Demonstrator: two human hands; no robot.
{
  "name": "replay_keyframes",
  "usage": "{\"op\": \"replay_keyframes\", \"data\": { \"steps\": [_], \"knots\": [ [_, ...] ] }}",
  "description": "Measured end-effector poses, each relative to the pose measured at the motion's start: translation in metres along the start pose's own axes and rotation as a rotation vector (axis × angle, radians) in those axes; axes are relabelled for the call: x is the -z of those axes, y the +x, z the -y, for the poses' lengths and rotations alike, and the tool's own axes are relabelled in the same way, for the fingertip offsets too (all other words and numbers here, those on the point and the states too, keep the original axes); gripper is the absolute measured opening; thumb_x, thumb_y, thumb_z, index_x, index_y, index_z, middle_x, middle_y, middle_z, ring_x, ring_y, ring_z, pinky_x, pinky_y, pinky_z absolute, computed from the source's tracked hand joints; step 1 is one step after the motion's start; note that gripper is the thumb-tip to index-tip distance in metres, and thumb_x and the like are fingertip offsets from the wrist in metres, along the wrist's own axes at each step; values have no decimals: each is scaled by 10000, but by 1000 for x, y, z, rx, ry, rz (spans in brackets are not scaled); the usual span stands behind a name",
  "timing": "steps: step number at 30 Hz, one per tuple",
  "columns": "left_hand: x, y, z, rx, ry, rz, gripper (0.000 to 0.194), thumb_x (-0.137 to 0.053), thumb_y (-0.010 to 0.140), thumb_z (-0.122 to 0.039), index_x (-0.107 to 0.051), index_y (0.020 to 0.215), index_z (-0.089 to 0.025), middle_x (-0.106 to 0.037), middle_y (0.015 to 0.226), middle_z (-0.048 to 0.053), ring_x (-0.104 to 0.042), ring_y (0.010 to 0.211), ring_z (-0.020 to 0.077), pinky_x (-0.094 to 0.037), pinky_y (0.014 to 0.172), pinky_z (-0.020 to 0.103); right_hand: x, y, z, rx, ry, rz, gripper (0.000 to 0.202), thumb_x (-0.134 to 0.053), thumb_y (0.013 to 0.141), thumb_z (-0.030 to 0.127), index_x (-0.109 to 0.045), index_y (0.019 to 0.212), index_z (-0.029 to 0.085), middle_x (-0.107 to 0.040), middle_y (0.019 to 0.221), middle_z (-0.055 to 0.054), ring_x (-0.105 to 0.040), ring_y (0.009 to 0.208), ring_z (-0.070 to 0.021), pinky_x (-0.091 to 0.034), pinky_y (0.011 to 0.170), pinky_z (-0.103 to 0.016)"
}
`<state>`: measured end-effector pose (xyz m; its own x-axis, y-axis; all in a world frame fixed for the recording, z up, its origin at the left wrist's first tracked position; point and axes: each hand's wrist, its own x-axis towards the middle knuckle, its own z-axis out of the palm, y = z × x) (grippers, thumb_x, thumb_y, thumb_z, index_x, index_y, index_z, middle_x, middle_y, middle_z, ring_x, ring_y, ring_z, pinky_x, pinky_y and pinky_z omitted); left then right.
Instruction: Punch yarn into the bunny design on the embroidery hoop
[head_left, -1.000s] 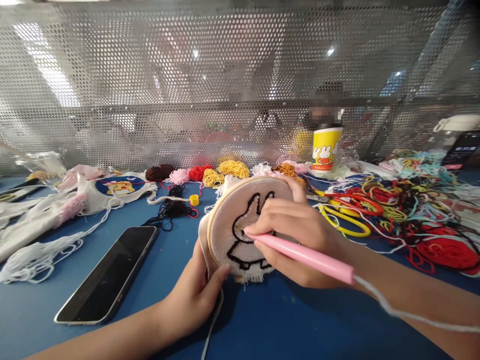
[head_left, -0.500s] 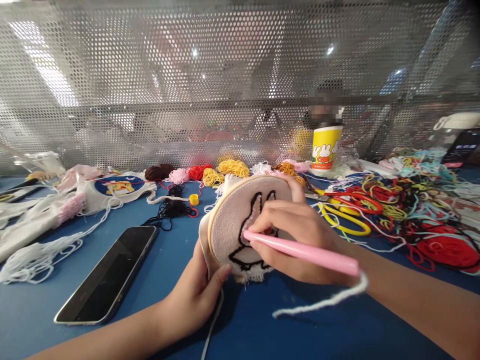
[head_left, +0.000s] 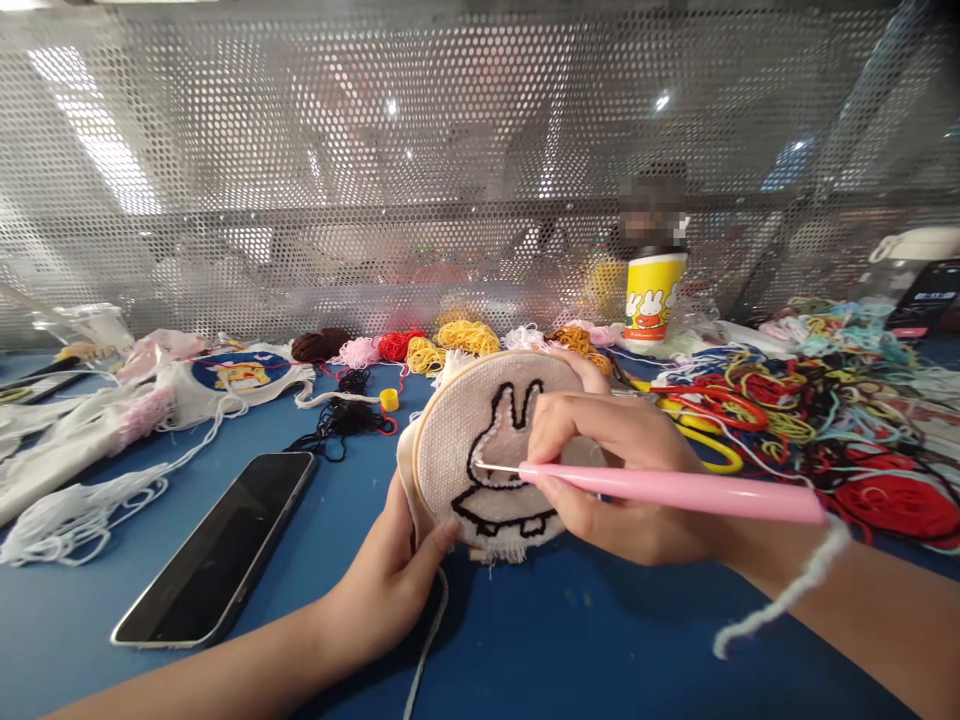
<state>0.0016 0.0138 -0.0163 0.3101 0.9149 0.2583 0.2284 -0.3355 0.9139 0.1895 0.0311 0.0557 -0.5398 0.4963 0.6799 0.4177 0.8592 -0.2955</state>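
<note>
My left hand (head_left: 405,560) is closed on the lower left rim of a round embroidery hoop (head_left: 426,440), tilted up above the table. Light cloth (head_left: 446,470) is stretched in it, with a black yarn outline (head_left: 480,425) of a long-eared rabbit and a row of white yarn inside part of it. Between the thumb and fingers of my right hand (head_left: 622,475) is a pink punch needle (head_left: 675,490). Its thin metal shaft points left, the tip at the cloth inside the outline. White yarn (head_left: 787,600) trails from the handle's end. Some fingers (head_left: 581,370) show at the hoop's top edge.
A phone (head_left: 217,550) lies at the left, near white yarn (head_left: 60,520) and another stitched piece (head_left: 240,372). Yarn balls (head_left: 401,345) line the back before a perforated metal panel (head_left: 450,150). Yellow-handled scissors (head_left: 705,450), tangled yarn (head_left: 892,490) and a yellow cup (head_left: 654,295) are at the right.
My right hand has drawn the punch needle back to the right, so its metal shaft now shows. The yarn tail has swung right with it. My left hand still holds the hoop.
</note>
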Motion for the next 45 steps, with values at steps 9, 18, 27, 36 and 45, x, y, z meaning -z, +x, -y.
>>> {"op": "replay_keyframes", "data": {
  "steps": [9, 18, 27, 36, 45],
  "knots": [
    [-1, -2, 1, -26, 16, 3, 540, -402, 812, -264, -124, 1271, -199, -253, 1339, 96, -155, 1258, 230, -139, 1045, 370, 0, 1, 2, 37, -120, 8, 111, -464, 605, 82, -426, 601, 186, -484, 532, 74, -442, 483, -61, -214, 922, -421],
    [-1, -5, 2, -70, 41, 8, 518, -383, 821, -242, -128, 1271, -215, -304, 1307, 100, -199, 1243, 240, -166, 1035, 388, -3, 5, 5, 24, -191, 15, 75, -455, 601, 107, -469, 579, 178, -531, 513, 50, -478, 489, -84, -73, 962, -466],
    [-1, -7, 3, -150, 110, 27, 491, -372, 827, -208, -146, 1263, -216, -352, 1253, 107, -267, 1203, 255, -213, 1012, 419, -6, 5, 5, 60, -227, 17, 88, -466, 674, 142, -488, 596, 174, -550, 527, 67, -500, 502, -74, -61, 966, -446],
    [1, -9, 3, -238, 236, 47, 527, -354, 820, -173, -117, 1284, -256, -382, 1217, 88, -348, 1140, 235, -253, 986, 391, -18, -5, -8, 155, -282, 7, 108, -488, 779, 259, -558, 717, 205, -598, 628, 60, -535, 625, -90, -59, 952, -435],
    [-1, -6, 4, -154, 124, 24, 512, -364, 826, -207, -120, 1275, -222, -325, 1283, 97, -255, 1214, 228, -197, 1018, 380, -1, 4, 6, -26, -110, 74, 69, -525, 635, 134, -474, 599, 163, -515, 532, 74, -468, 502, -60, -97, 943, -429]
  ]
}}
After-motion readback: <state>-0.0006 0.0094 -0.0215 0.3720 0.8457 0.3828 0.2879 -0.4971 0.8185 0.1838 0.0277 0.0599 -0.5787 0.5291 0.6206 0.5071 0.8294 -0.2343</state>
